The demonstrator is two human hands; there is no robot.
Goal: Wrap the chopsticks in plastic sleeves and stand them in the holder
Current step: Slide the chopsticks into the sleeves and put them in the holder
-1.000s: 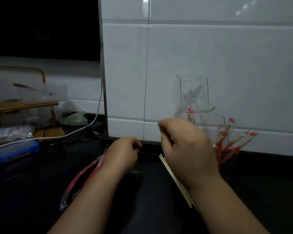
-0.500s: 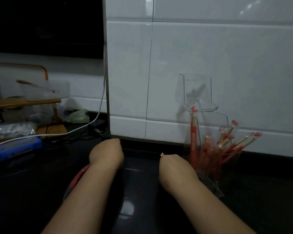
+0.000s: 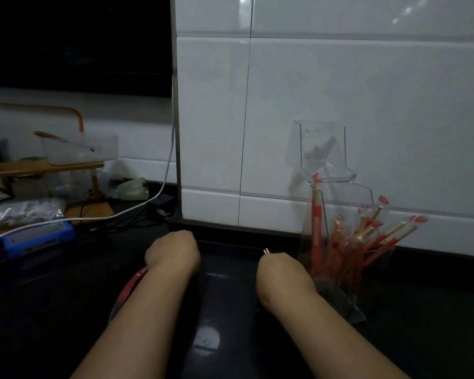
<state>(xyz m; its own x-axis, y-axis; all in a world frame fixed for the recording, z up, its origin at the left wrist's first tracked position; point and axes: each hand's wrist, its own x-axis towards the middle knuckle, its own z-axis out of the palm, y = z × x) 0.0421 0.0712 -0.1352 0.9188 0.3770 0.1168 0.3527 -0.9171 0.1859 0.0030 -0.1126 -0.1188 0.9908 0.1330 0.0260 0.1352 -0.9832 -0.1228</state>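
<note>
Black desk (image 3: 66,310); red sleeves (image 3: 315,228) in the holder (image 3: 364,193) bear unreadable lettering; left hand (image 3: 173,251), right hand (image 3: 281,269): fingers hidden, grip cannot be told.

Both bare forearms run forward from the bottom edge, roughly parallel and apart, wrists bent so the hands drop away from the camera. Left hand (image 3: 173,251) shows only its back and wrist, with the fingers folded under and out of sight, so can't tell if it grips anything. Right hand (image 3: 281,266) is in the same pose, a bit nearer, fingers also hidden; chopstick tips (image 3: 266,251) poke out just past its far edge, but whether it grips them isn't visible.
</note>
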